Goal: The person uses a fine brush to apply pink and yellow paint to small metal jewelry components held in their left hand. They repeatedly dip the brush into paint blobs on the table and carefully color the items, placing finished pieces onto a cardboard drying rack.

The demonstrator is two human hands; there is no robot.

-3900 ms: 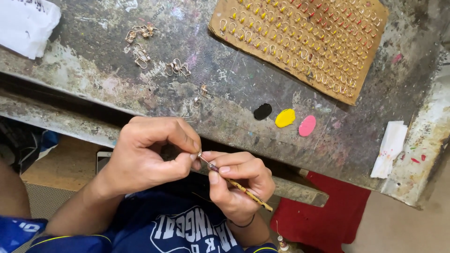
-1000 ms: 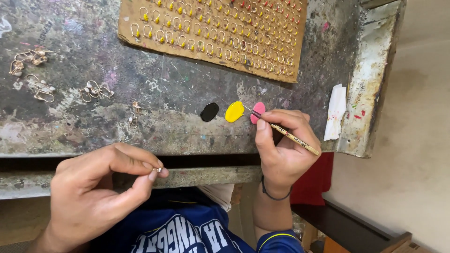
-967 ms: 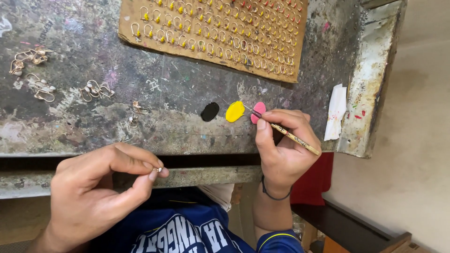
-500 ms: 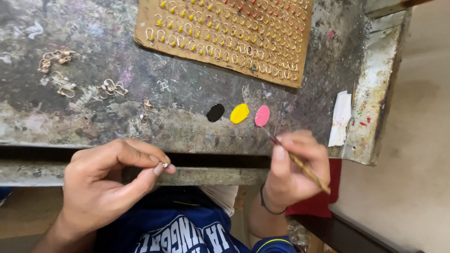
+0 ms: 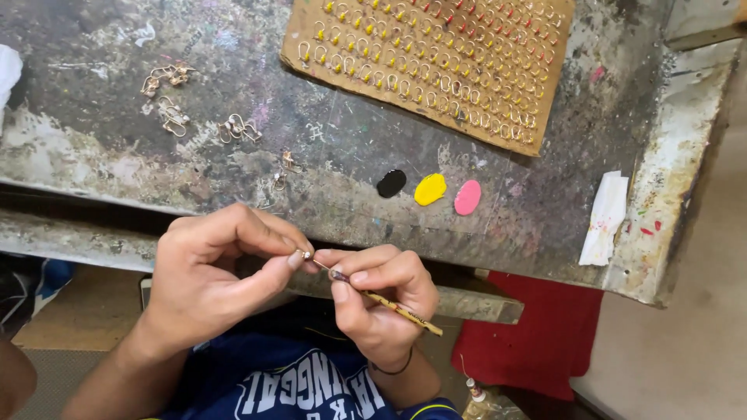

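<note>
A card of hooks (image 5: 436, 66) lies at the upper middle of the desk (image 5: 560, 194). Below it sit three paint blobs (image 5: 429, 189) in a row. Loose hooks (image 5: 175, 117) lie upper left, a folded paper (image 5: 605, 218) right.

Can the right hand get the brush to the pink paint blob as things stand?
Probably yes. The right hand holds the brush near the table edge, and nothing lies between it and the pink blob; the left hand sits off to the side.
</note>
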